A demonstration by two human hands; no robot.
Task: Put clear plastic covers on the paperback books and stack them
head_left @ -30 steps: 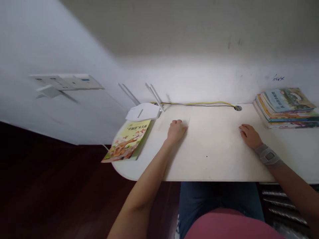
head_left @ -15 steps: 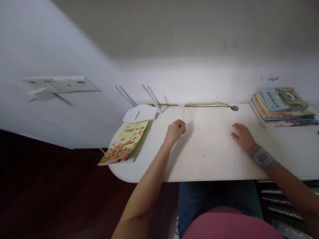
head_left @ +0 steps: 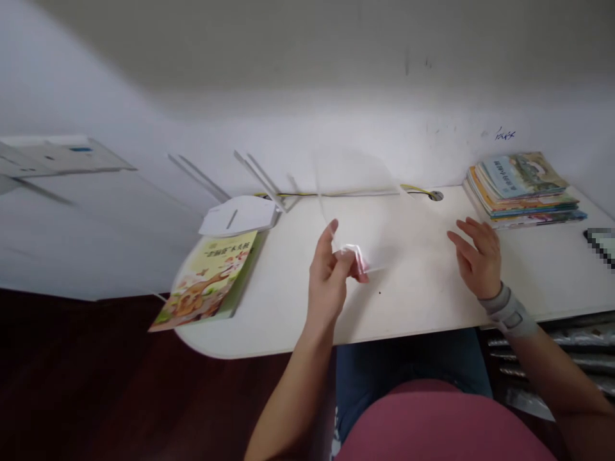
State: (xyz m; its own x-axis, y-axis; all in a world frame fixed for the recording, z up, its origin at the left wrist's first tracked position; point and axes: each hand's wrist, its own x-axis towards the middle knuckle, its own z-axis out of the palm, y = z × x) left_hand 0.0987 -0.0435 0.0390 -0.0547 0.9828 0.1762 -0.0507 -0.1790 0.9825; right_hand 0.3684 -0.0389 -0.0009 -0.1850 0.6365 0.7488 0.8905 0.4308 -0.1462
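Note:
Above the middle of the white desk (head_left: pixel 283 282), my left hand (head_left: pixel 331 269) is closed, thumb over bent fingers, on a clear plastic sheet (head_left: pixel 360 169). The sheet is see-through; a faint upper edge stands against the wall and a bright crease shines by the fingertips. Whether it is a single sheet or a sleeve, I cannot tell. To the right, my right hand (head_left: pixel 478 256) hovers open over the desk, fingers apart and nothing in them. A grey band (head_left: pixel 509 310) wraps its wrist.
On the left a yellow picture book (head_left: pixel 211 275) overhangs the desk edge, in front of a white router (head_left: pixel 237 216) with raised antennas. A stack of books (head_left: pixel 523 189) stands at the right, near a dark-edged device (head_left: pixel 600 246). A cable hole (head_left: pixel 435 196) lies along the wall.
My left hand has turned and lifted, and the clear plastic sheet now shows raised in it. My right hand has turned more upright with its fingers spread. The view has shifted right.

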